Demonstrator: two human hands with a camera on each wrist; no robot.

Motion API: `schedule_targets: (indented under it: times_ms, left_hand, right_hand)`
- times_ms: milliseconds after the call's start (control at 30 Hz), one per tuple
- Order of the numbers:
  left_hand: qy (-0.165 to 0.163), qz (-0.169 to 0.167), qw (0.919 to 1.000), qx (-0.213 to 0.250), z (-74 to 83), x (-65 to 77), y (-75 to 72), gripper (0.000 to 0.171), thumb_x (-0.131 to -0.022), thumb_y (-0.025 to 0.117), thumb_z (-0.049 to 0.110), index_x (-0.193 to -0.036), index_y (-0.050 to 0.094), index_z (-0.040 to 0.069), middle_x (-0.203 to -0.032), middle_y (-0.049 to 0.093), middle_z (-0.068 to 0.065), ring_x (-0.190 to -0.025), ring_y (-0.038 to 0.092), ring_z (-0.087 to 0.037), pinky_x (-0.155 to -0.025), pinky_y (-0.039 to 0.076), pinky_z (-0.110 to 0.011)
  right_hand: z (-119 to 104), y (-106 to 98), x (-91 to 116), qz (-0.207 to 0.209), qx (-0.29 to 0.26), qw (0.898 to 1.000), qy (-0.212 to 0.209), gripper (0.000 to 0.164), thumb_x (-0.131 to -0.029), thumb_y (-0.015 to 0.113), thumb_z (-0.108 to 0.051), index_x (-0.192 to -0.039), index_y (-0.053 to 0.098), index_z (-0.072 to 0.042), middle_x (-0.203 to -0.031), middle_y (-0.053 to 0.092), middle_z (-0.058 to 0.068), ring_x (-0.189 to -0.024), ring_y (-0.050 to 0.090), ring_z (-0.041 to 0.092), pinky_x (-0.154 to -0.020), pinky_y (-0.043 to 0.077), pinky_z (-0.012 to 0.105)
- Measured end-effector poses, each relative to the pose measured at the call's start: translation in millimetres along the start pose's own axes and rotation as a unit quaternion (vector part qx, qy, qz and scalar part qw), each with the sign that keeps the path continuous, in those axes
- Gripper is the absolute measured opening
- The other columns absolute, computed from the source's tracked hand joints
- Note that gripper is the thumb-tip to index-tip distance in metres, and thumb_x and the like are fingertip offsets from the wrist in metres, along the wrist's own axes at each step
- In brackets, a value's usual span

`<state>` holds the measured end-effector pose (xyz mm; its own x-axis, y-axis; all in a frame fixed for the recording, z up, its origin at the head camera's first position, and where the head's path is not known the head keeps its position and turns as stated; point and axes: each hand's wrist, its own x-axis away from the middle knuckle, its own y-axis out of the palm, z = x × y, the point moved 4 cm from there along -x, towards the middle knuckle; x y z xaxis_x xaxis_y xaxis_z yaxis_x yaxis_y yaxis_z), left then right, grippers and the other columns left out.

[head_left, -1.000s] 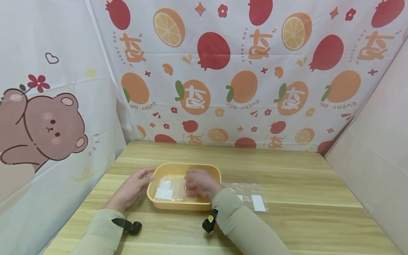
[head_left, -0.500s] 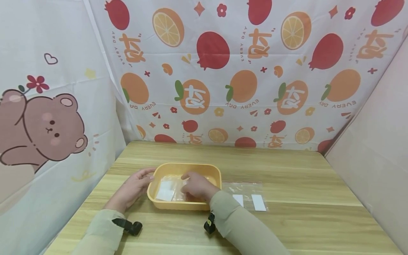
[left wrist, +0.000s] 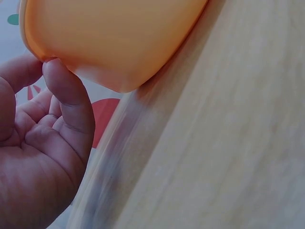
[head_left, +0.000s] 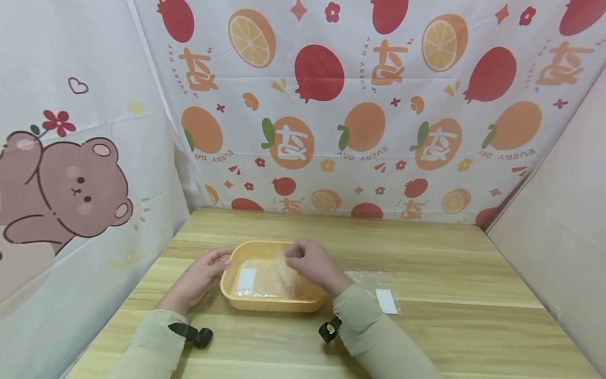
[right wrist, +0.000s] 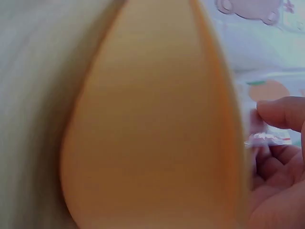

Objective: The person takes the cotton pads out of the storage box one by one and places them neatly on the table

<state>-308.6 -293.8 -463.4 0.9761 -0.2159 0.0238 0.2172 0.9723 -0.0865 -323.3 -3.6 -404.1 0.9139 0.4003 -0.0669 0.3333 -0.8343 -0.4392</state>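
Beneath the right hand [head_left: 316, 264] and pinched by it, a clear bag [head_left: 286, 275], the basin [head_left: 272, 305] gripped by the left hand [head_left: 202, 275].

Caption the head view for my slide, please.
The left hand holds a rounded yellow plastic basin while the right hand pinches a clear plastic bag.

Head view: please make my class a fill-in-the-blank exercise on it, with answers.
1. The ____ hand grips the tray.
2. The right hand pinches a clear plastic ____.
3. Another bag lies on the table, to the tray's ____.
4. The left cloth shows a brown ____.
Missing words: left; bag; right; bear.
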Motion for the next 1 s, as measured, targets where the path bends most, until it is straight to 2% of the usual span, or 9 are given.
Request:
schedule_targets:
  times_ms: [133, 233, 367, 533, 700, 900, 1000]
  left_hand:
    - [-0.003, 0.002, 1.0, 0.0, 0.6, 0.3, -0.6, 0.054, -0.106, 0.053, 0.016, -0.151, 0.033, -0.007, -0.126, 0.055, -0.028, -0.108, 0.063, -0.022, -0.09, 0.056, -0.032]
    - [-0.003, 0.001, 1.0, 0.0, 1.5, 0.4, -0.5, 0.055, -0.106, 0.053, 0.017, -0.152, 0.032, -0.006, -0.128, 0.053, -0.029, -0.109, 0.062, -0.024, -0.09, 0.056, -0.033]
    - [-0.008, 0.004, 1.0, -0.002, 1.5, 1.1, -0.8, 0.055, -0.106, 0.053, 0.018, -0.152, 0.033, -0.005, -0.127, 0.053, -0.029, -0.11, 0.062, -0.026, -0.091, 0.056, -0.033]
    - [-0.015, 0.007, 0.9998, -0.006, -0.3, 0.3, -1.1, 0.055, -0.107, 0.053, 0.019, -0.152, 0.033, -0.005, -0.125, 0.055, -0.027, -0.11, 0.062, -0.026, -0.091, 0.055, -0.032]
    - [-0.015, 0.008, 0.9998, -0.005, -1.7, -1.4, -1.6, 0.055, -0.106, 0.054, 0.019, -0.152, 0.034, -0.004, -0.124, 0.055, -0.028, -0.11, 0.062, -0.026, -0.091, 0.055, -0.032]
    - [-0.016, 0.006, 0.9998, -0.005, -3.2, -1.2, -2.5, 0.055, -0.107, 0.053, 0.019, -0.153, 0.033, -0.004, -0.126, 0.054, -0.029, -0.112, 0.061, -0.026, -0.092, 0.055, -0.031]
    - [-0.016, 0.005, 0.9999, -0.003, -3.8, -1.6, -2.5, 0.056, -0.107, 0.053, 0.019, -0.153, 0.032, -0.004, -0.127, 0.053, -0.029, -0.112, 0.061, -0.026, -0.092, 0.055, -0.031]
  right_hand:
    - [-4, -30, 9, 0.049, 0.017, 0.999, -0.011, 0.016, -0.095, 0.07, -0.02, -0.109, 0.071, -0.015, -0.104, 0.068, -0.001, -0.096, 0.062, 0.019, -0.082, 0.055, 0.038]
    - [-7, -56, 17, 0.079, 0.023, 0.997, -0.011, 0.018, -0.096, 0.069, -0.026, -0.113, 0.072, -0.019, -0.113, 0.069, -0.003, -0.108, 0.062, 0.019, -0.096, 0.052, 0.043]
    - [-11, -92, 28, 0.094, 0.055, 0.993, -0.036, 0.02, -0.098, 0.066, -0.032, -0.113, 0.074, -0.021, -0.117, 0.069, -0.005, -0.104, 0.064, 0.019, -0.092, 0.053, 0.044]
    - [-11, -134, 45, 0.058, 0.082, 0.992, -0.073, 0.024, -0.105, 0.057, -0.026, -0.118, 0.072, -0.013, -0.106, 0.071, 0.001, -0.091, 0.068, 0.02, -0.082, 0.058, 0.039]
    - [0, -171, 60, -0.002, 0.082, 0.993, -0.083, 0.026, -0.108, 0.049, -0.016, -0.122, 0.067, -0.003, -0.103, 0.071, 0.009, -0.094, 0.069, 0.023, -0.079, 0.06, 0.036]
    - [23, -209, 75, -0.048, 0.114, 0.99, -0.066, 0.028, -0.108, 0.048, -0.013, -0.125, 0.066, -0.001, -0.105, 0.071, 0.011, -0.091, 0.071, 0.023, -0.077, 0.06, 0.034]
    - [34, -223, 81, -0.068, 0.125, 0.989, -0.041, 0.028, -0.108, 0.05, -0.016, -0.126, 0.066, -0.001, -0.11, 0.07, 0.012, -0.091, 0.071, 0.023, -0.077, 0.06, 0.033]
